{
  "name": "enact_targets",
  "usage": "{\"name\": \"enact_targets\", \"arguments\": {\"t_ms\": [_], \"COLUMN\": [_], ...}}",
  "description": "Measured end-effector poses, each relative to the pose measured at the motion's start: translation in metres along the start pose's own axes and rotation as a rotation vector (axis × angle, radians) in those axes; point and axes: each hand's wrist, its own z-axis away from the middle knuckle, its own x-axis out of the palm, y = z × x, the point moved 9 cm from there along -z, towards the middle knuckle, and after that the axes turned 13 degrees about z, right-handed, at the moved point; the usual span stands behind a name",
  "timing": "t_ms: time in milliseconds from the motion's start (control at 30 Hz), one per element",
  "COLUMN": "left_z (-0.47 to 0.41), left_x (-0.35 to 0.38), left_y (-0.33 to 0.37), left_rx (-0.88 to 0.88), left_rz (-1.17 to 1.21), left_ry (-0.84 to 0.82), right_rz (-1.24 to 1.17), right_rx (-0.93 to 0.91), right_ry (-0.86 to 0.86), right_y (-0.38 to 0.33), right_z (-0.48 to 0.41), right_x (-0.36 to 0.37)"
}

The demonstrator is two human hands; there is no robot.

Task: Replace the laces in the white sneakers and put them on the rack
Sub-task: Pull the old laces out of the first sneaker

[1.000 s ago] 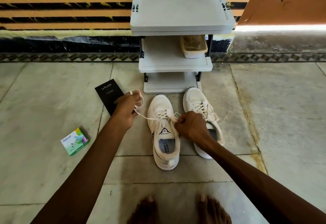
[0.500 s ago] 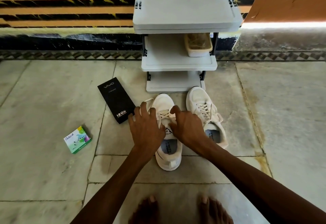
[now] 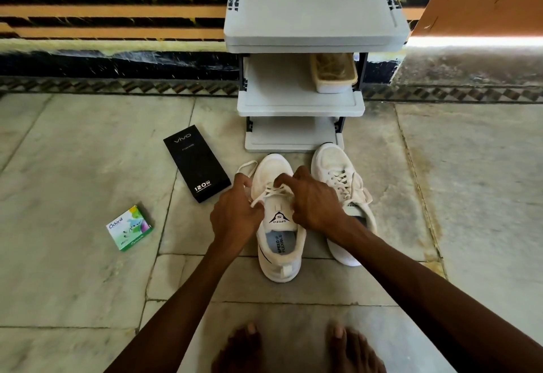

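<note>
Two white sneakers stand on the stone floor in front of a grey shoe rack. The left sneaker has a "SPEED" tongue and a loose white lace trailing off its left side. My left hand pinches that lace at the shoe's left edge. My right hand pinches the lace crossing over the tongue, fingers curled. The right sneaker is fully laced and sits untouched just beyond my right wrist.
A black phone box lies left of the sneakers, and a small green carton further left. A beige tray sits on the rack's middle shelf. My bare feet stand at the bottom edge.
A second ago my left hand held the lace pulled out to the left. It came back over the shoe, and both hands now pinch the lace above the tongue.
</note>
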Motion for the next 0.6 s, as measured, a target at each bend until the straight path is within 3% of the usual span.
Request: {"name": "enact_targets", "arguments": {"t_ms": [167,300,367,500,600], "left_z": [0.002,0.001,0.001,0.001,0.000], "left_x": [0.004,0.002,0.000,-0.002,0.001], "left_y": [0.009,0.007,0.002,-0.002,0.001], "left_rx": [0.073,0.031,-0.001,-0.016,-0.014], "left_rz": [0.020,0.043,0.102,0.167,0.160], "left_ry": [0.023,0.015,0.017,0.021,0.016], "right_rz": [0.187,0.215,0.097,-0.370,-0.424], "right_rx": [-0.082,-0.099,-0.019,0.373,0.417], "right_ry": [-0.007,-0.015,0.016,0.083,0.112], "right_y": [-0.017,-0.024,-0.015,0.029,0.032], "right_z": [0.000,-0.004,-0.004,0.009,0.012], "right_x": [-0.002,-0.001,-0.001,0.009,0.008]}}
